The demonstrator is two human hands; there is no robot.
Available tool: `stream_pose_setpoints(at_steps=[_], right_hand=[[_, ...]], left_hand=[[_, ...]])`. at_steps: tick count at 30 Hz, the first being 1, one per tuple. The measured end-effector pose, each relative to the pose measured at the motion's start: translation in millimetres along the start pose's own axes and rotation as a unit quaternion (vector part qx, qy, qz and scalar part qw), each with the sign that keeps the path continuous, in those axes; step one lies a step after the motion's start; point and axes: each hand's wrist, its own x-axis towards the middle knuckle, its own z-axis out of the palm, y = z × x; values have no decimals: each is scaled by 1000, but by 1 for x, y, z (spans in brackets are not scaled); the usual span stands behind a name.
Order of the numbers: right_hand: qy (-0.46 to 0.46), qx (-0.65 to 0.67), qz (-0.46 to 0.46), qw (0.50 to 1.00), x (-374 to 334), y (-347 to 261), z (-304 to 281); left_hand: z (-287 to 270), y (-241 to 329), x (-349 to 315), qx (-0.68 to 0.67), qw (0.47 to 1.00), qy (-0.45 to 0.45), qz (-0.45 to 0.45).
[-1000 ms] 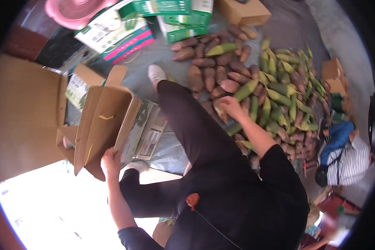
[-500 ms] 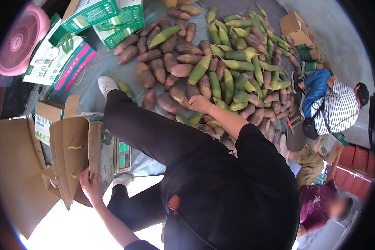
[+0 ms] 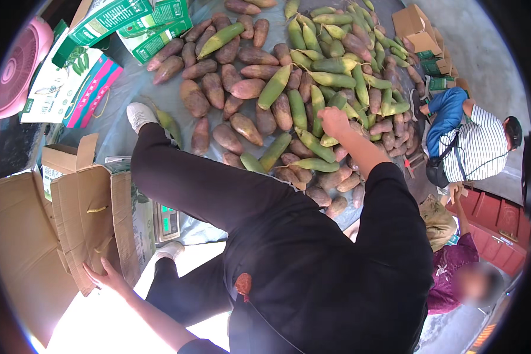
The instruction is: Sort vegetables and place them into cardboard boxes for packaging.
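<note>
My left hand (image 3: 107,278), fingers spread, is at the lower edge of an open brown cardboard box (image 3: 88,221) standing on the left. I cannot tell whether its fingertips touch the cardboard. My right hand (image 3: 334,121) is closed over the heap of long green radishes (image 3: 330,79). What its curled fingers hold, if anything, is hidden. Many brownish-purple radishes (image 3: 246,128) lie left of the green ones and among them. Just below my right hand, a green radish (image 3: 316,164) lies across several purple ones.
A scale (image 3: 167,223) with green-lit digits stands beside the box. Green-and-white cartons (image 3: 153,32) and a pink basket (image 3: 20,68) lie at the upper left. On the right sit a person in a striped shirt (image 3: 478,147) and another in purple (image 3: 454,265). Brown boxes (image 3: 418,32) stand at the far right.
My right hand has moved right, from the purple radishes to the green ones. My left hand has shifted down and left along the box, its fingers now spread.
</note>
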Motion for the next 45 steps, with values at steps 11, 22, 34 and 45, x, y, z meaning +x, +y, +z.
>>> stream_pose_setpoints(at_steps=[11, 22, 34, 45], right_hand=[[-97, -219, -200, 950, -41, -37, 46], [-181, -165, -127, 961, -55, -77, 120], [-123, -105, -184, 970, -66, -81, 128], [51, 40, -219, 974, -42, -51, 71]], left_hand=[[-3, -14, 1, 160, 985, 22, 59], [-4, -17, 1, 162, 985, 23, 60], [-13, 23, -6, 151, 987, 6, 59], [-20, 38, -7, 132, 989, -50, -44]])
